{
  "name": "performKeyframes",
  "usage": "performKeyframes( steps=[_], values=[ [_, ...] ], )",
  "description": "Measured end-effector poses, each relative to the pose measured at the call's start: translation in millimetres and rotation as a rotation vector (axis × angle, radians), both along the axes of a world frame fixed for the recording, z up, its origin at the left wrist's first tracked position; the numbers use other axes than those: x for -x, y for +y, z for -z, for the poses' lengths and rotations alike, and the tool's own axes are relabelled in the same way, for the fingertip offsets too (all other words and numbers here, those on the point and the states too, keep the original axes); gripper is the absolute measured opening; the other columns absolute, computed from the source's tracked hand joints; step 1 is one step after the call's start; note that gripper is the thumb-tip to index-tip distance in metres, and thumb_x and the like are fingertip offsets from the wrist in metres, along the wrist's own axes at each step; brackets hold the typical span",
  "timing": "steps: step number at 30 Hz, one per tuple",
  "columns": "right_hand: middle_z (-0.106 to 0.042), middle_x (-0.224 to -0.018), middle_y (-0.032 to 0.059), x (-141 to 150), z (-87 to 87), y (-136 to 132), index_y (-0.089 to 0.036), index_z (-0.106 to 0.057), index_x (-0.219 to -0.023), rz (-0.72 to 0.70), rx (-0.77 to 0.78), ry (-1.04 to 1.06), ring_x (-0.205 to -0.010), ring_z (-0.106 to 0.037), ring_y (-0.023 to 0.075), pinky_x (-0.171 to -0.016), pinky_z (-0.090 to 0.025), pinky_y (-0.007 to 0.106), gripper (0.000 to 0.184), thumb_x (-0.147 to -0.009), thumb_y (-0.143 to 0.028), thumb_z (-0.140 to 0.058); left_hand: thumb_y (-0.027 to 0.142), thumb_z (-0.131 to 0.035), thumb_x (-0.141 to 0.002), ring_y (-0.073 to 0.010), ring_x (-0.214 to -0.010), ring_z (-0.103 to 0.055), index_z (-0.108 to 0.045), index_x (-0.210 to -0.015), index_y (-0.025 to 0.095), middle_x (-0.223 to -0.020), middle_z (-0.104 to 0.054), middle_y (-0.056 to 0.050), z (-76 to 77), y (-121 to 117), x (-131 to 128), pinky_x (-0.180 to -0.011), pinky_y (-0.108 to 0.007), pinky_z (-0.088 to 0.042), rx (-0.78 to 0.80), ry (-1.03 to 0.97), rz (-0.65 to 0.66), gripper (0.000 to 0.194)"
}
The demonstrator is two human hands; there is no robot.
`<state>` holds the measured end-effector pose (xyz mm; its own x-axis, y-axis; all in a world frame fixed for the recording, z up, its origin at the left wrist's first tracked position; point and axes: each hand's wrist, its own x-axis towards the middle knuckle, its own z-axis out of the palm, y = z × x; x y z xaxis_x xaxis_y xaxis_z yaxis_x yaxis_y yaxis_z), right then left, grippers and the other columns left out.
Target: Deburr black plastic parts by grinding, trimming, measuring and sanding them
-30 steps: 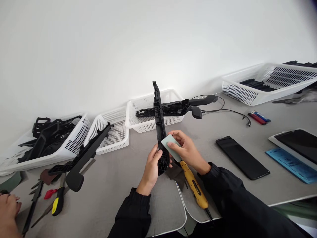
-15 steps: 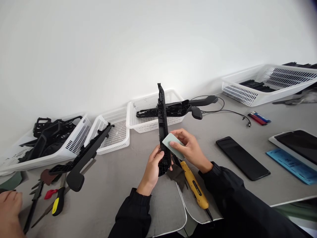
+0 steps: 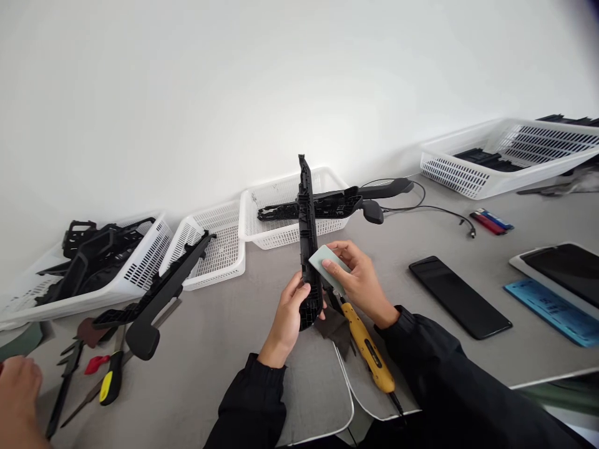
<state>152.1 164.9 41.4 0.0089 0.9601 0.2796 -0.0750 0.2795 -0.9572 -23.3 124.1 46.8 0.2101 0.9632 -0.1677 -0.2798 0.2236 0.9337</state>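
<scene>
Left hand [image 3: 286,315] gripped one black part [image 3: 307,234]; right hand [image 3: 362,284] pinched one pale green block [image 3: 322,255] against it; one yellow tool [image 3: 365,344] lay near; four white baskets [image 3: 219,277] stood behind.

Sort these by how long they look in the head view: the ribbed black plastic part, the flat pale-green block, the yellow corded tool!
Longest: ribbed black plastic part
Next: yellow corded tool
Shortest: flat pale-green block, partly covered by the right hand
</scene>
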Motion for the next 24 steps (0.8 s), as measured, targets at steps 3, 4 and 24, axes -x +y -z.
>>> performKeyframes(
  steps=[3,4,24],
  values=[
    [-0.078,-0.101,0.0047,-1.2,1.0,1.2,-0.026,-0.066,-0.111,-0.095,0.03,-0.03,-0.097,-0.073,0.0252,-0.087,-0.058,0.039,0.033,-0.096,-0.053,-0.077,0.044,-0.073,-0.095,-0.0193,-0.068,-0.069,-0.071,-0.122,0.016,-0.087,-0.073,-0.006,0.6,1.1,0.7,-0.058,-0.03,-0.056,0.011,-0.027,-0.035,0.039],
    [-0.078,-0.099,0.0042,-2.1,1.1,1.6,-0.025,-0.067,-0.109,-0.148,0.044,-0.052,-0.094,-0.073,0.0247,-0.086,-0.057,0.038,0.031,-0.096,-0.051,-0.078,0.044,-0.074,-0.095,-0.0204,-0.07,-0.07,-0.07,-0.124,0.016,-0.086,-0.073,-0.006,1.3,1.9,1.2,-0.058,-0.03,-0.056,0.016,-0.04,-0.049,0.04],
    [-0.081,-0.099,0.0032,-12.8,-7.8,0.6,-0.023,-0.071,-0.112,-0.457,0.047,-0.145,-0.094,-0.076,0.0235,-0.086,-0.059,0.037,0.024,-0.097,-0.04,-0.079,0.042,-0.076,-0.093,-0.0161,-0.064,-0.065,-0.073,-0.112,0.019,-0.081,-0.07,-0.001,1.9,7.0,9.5,-0.057,-0.027,-0.054,0.014,-0.05,-0.17,0.031]
  ],
)
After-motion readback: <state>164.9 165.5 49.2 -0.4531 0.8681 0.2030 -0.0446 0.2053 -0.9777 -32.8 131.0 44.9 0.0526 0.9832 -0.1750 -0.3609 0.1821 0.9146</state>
